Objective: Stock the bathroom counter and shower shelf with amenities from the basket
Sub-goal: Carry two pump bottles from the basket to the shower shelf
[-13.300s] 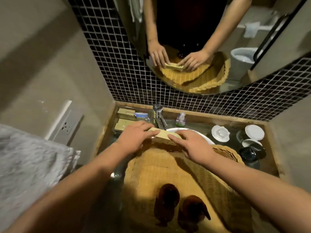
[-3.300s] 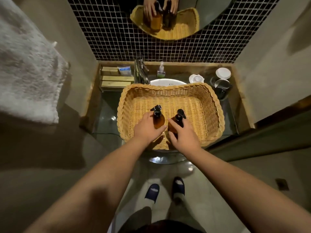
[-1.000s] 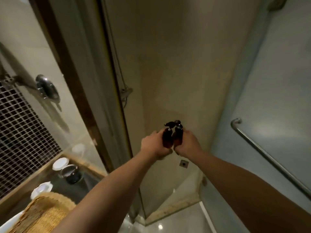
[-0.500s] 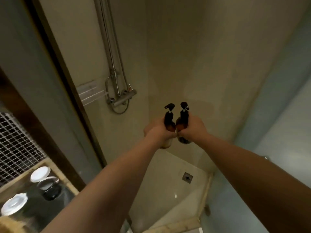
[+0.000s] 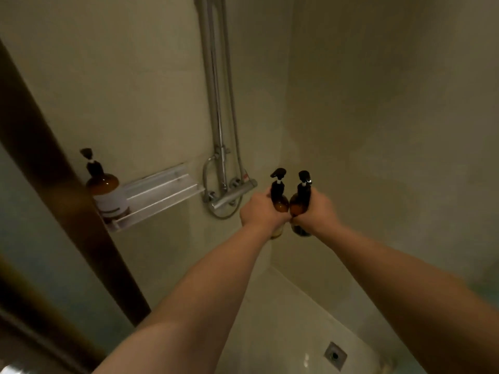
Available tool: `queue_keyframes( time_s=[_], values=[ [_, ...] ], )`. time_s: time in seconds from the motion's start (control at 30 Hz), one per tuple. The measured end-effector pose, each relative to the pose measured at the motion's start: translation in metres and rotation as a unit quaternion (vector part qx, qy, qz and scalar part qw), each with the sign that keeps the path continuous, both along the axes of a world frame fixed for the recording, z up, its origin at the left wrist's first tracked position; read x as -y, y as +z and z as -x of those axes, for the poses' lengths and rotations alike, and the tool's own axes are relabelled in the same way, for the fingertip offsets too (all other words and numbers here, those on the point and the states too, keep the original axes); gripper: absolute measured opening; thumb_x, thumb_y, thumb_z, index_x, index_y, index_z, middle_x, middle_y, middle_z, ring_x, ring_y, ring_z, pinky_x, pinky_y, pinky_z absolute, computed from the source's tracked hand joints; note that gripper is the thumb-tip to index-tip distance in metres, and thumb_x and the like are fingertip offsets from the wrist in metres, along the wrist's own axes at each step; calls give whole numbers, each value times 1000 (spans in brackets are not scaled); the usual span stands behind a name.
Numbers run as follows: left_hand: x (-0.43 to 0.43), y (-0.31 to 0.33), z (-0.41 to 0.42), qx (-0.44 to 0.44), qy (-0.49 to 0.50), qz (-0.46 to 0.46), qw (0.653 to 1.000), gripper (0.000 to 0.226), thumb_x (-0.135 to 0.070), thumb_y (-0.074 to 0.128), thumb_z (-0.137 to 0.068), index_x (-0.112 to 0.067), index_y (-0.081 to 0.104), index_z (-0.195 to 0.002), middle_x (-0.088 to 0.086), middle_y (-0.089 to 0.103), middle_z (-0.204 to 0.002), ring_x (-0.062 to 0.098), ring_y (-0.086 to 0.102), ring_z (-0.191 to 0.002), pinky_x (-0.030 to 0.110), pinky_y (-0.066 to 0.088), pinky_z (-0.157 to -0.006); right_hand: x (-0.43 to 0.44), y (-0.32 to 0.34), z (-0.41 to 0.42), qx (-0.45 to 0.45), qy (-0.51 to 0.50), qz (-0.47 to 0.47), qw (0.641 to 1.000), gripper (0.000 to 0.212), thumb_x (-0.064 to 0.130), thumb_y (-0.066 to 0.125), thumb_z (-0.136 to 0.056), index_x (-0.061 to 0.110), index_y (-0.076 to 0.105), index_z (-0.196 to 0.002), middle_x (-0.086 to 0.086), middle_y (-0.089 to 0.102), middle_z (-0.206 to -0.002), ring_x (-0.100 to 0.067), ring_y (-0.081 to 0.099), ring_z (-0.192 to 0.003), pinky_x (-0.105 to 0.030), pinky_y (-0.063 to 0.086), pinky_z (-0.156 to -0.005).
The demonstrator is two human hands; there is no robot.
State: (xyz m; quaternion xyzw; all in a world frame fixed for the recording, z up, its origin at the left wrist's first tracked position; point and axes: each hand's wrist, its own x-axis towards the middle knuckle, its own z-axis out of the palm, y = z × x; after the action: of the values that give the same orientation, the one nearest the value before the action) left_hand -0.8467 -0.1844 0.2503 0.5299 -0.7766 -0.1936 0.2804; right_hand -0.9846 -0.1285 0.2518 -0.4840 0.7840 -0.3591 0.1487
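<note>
My left hand [image 5: 260,213] grips an amber pump bottle [image 5: 279,197] with a black pump top, held upright. My right hand [image 5: 317,211] grips a second amber pump bottle [image 5: 300,202] right beside it, the two bottles nearly touching. Both are held out in the air inside the shower stall, right of the mixer. A clear wall shelf [image 5: 159,197] hangs to the left of my hands. On its left end stands a third amber pump bottle [image 5: 106,188] with a white label. The basket is out of view.
A chrome shower mixer [image 5: 232,194] with riser pipes [image 5: 218,90] and a looped hose sits on the wall between the shelf and my hands. A dark wooden door frame [image 5: 54,184] runs down the left. A floor drain [image 5: 334,355] lies below right.
My view has swung left and closer into the shower; the shelf and the bottle on it have come fully into sight. Both hands still hold their bottles together.
</note>
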Motion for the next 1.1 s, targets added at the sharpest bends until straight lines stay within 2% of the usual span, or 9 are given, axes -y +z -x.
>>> queue_keyframes(
  time_s=[0.17,0.23,0.33,0.43,0.57,0.63,0.8,0.93,1.1],
  values=[
    [86,15,-12,24,98,28,995,67,-61,75,-53,-40,59,-115,-5,67,-93,23,69,-88,33,56,-70,111,22,-3,-61,103,3,993,63,21,88,-58,25,59,-114,-2,66,-102,-24,65,-93,-36,55,-75],
    [119,27,-27,15,145,40,989,62,-63,73,-53,-38,63,-110,-5,66,-91,22,68,-86,30,50,-64,157,33,-14,-86,158,21,983,57,29,85,-59,28,59,-109,-1,67,-97,-25,66,-87,-40,58,-74],
    [154,52,-58,30,224,49,973,61,-65,74,-51,-36,63,-104,-7,62,-83,22,68,-82,28,41,-57,215,46,-40,-73,246,70,964,54,38,84,-59,35,54,-104,3,68,-94,-21,66,-84,-41,59,-73],
    [177,71,-88,62,297,49,952,65,-68,75,-55,-33,61,-108,-4,64,-91,23,67,-84,30,46,-60,257,61,-68,-71,314,98,941,61,44,87,-59,35,54,-109,5,67,-100,-21,65,-93,-44,58,-80],
    [189,81,-126,71,377,56,922,74,-67,75,-60,-28,56,-120,1,65,-106,25,66,-95,36,54,-70,293,78,-110,-75,383,108,914,76,46,87,-60,28,50,-124,0,65,-112,-23,63,-101,-36,53,-79],
    [190,81,-143,72,404,56,910,74,-66,76,-62,-27,55,-122,1,65,-109,25,65,-97,39,57,-74,305,80,-130,-83,417,107,899,79,44,87,-62,27,49,-128,-2,64,-117,-24,63,-104,-37,54,-80],
    [191,74,-171,74,450,55,888,78,-64,77,-65,-24,52,-127,2,63,-112,25,64,-100,37,55,-73,323,73,-166,-72,458,106,880,84,42,87,-61,24,48,-133,-4,65,-118,-27,64,-103,-42,57,-84],
    [193,61,-181,75,466,52,880,77,-63,77,-65,-24,52,-126,2,63,-110,24,65,-96,32,49,-64,330,58,-179,-60,461,90,881,81,42,88,-60,24,49,-129,-4,67,-114,-26,65,-98,-39,56,-77],
    [196,46,-183,71,479,24,875,81,-64,80,-61,-24,52,-126,3,64,-112,25,65,-98,42,59,-74,332,40,-179,-54,457,84,884,80,46,89,-59,23,53,-127,-4,69,-110,-26,66,-95,-33,51,-69]
  ],
)
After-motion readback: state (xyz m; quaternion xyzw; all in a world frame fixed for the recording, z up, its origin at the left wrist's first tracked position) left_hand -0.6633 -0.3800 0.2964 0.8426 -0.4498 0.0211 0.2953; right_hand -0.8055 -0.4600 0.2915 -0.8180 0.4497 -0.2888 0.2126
